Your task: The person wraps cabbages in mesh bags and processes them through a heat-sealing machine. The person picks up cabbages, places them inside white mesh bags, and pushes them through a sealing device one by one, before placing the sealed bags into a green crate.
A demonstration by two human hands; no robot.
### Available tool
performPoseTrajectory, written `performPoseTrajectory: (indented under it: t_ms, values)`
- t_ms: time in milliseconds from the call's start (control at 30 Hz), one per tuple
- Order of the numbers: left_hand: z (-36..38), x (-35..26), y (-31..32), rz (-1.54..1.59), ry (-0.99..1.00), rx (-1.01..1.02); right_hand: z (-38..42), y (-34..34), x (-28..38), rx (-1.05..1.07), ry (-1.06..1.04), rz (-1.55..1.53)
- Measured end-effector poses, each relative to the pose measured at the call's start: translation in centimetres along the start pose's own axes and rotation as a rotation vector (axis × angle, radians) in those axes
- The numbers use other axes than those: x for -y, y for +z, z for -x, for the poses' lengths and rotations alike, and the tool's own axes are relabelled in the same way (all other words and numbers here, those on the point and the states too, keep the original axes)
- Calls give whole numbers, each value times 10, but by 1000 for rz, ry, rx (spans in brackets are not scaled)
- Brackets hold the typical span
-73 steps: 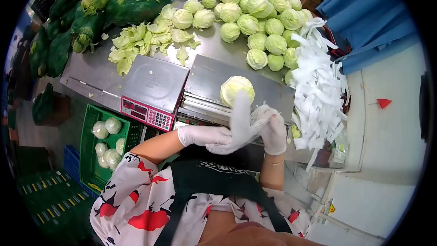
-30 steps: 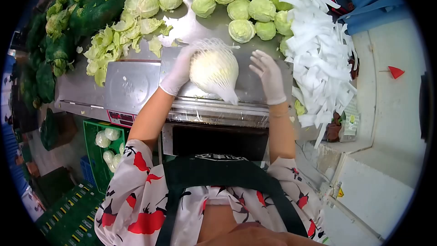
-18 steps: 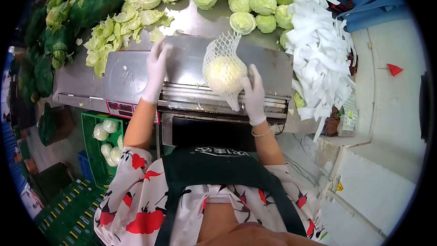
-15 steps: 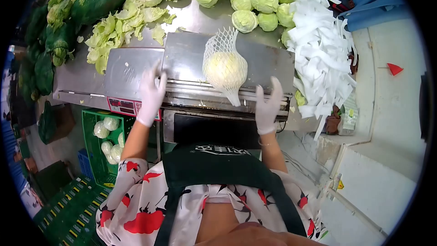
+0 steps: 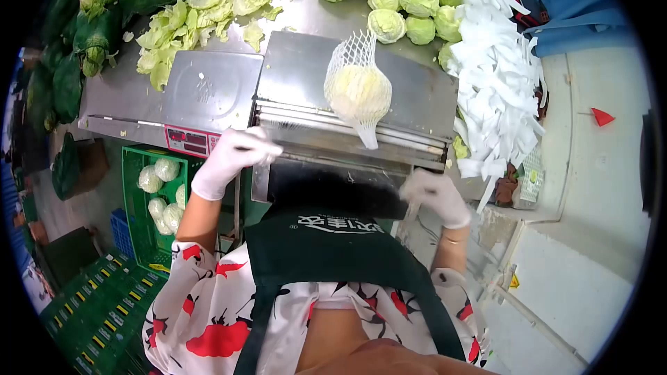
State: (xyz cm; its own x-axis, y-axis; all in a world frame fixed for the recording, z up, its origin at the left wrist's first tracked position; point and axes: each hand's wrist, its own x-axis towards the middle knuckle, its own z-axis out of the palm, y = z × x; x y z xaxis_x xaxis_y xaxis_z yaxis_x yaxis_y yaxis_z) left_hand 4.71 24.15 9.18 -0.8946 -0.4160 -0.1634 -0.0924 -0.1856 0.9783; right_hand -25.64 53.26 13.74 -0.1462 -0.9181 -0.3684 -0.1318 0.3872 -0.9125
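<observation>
My left hand, in a white glove, is closed in a pinch at the near left edge of the steel wrapping station. My right hand, gloved too, is closed in a pinch at the near right corner. A faint band of clear plastic film appears to stretch between my fingers, above a black surface. Beyond it a pale cabbage in a white foam net lies on the steel plate, touched by neither hand. The net's narrow end points toward me, over the metal rollers.
A scale with a red display panel adjoins on the left. Loose leaves and several cabbages lie at the back. White foam nets are heaped at right. Below left, a green crate holds wrapped cabbages.
Both hands have come down toward me from above the station, and their spread fingers have closed. The view has shifted slightly; the netted cabbage stays on the plate.
</observation>
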Motion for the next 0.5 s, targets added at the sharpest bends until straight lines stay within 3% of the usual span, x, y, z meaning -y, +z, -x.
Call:
performPoseTrajectory:
  t_ms: [33, 67, 133, 167, 233, 300, 333, 400, 433, 500]
  values:
    - [-1, 2, -13, 182, 94, 143, 2, -19, 7, 204, -188, 34]
    - [-10, -6, -10, 304, 180, 124, -2, -29, 18, 291, -408, -102]
    - [-51, -31, 6, 165, 366, -26, -30, -48, 24, 73, -528, -80]
    - [-79, -39, 12, -99, 462, -157, -48, -53, 32, -74, -520, -3]
    - [-121, -9, 6, -632, 436, -60, -108, -56, 30, -246, -464, 475]
    - [-152, 22, 20, -1149, 395, 35, -171, -48, -32, -125, -513, 910]
    - [-165, 33, 23, -975, 376, 52, -182, -28, -24, -66, -317, 487]
    - [-178, 42, 30, -620, 334, 87, -190, -28, -34, -156, -327, 306]
    - [-174, 49, 31, -389, 196, 108, -189, -25, -41, -199, -320, 211]
    - [-168, 46, 36, 68, -71, 153, -168, -14, -38, -195, -48, -9]
